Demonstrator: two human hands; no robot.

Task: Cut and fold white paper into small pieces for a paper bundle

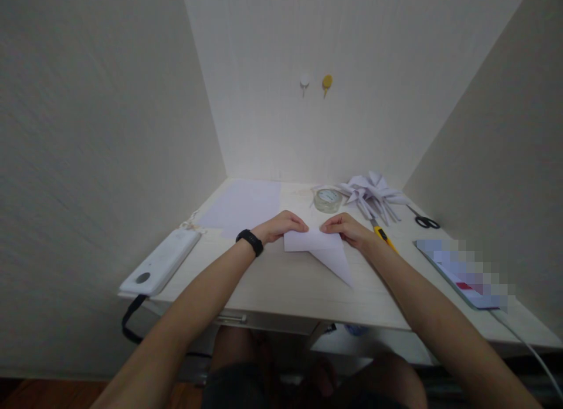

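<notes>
A folded white paper with a pointed tip toward me lies on the pale wooden desk. My left hand, a black band on its wrist, presses down on the paper's upper left edge. Fingers of my right hand press the upper right edge. Both hands rest fingers-down on the fold, almost touching each other.
A flat white sheet lies at the back left. A tape roll, folded paper shapes, a yellow cutter and black scissors sit behind. A white device lies at the left edge, a tablet at the right.
</notes>
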